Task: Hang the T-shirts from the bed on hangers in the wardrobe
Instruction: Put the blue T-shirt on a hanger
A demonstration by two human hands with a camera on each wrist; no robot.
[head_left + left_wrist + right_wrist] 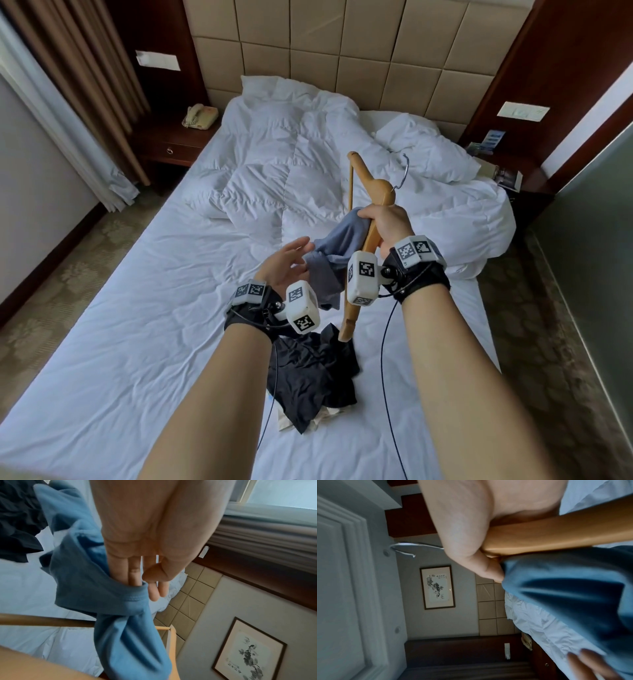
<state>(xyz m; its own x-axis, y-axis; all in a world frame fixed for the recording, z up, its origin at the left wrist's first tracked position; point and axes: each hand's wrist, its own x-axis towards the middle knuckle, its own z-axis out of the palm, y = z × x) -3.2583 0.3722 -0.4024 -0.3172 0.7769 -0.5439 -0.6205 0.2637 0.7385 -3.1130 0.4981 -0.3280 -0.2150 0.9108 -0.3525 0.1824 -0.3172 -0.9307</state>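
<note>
Step in hand looks like dressing the wooden hanger [371, 219] w/ the blue T-shirt [334, 255]: right hand [387, 226] is clenched round the hanger's shoulder just below the metal hook [404, 171], pinning a bunch of blue cloth vs the wood, while left hand [287, 265], just beside the hanger, is relaxed w/ straight fingers [154, 592] slipped into a hemmed opening of the shirt. A black T-shirt [311, 373] lies crumpled on the bed [137, 342] directly under the hanger, w/ sth pale under it. Next move prob. calls for the left hand to spread that opening & feed 1 hanger arm through, w/o cloth sliding off; the wardrobe isn't in view.
</note>
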